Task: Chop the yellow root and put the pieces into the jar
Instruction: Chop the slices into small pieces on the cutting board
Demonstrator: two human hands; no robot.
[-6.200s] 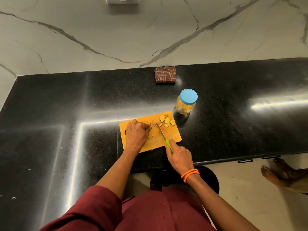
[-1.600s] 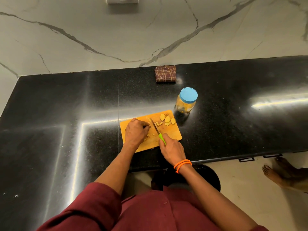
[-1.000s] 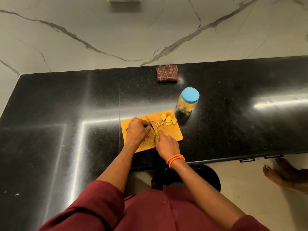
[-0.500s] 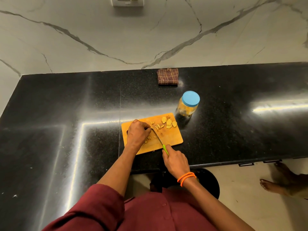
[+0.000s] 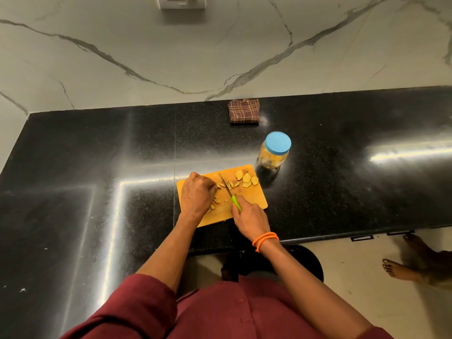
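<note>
Yellow root lies on the orange cutting board, pinned under the left hand's curled fingers, just left of the knife gripped by the right hand, whose blade runs away from the person, crosswise to the strips.
</note>
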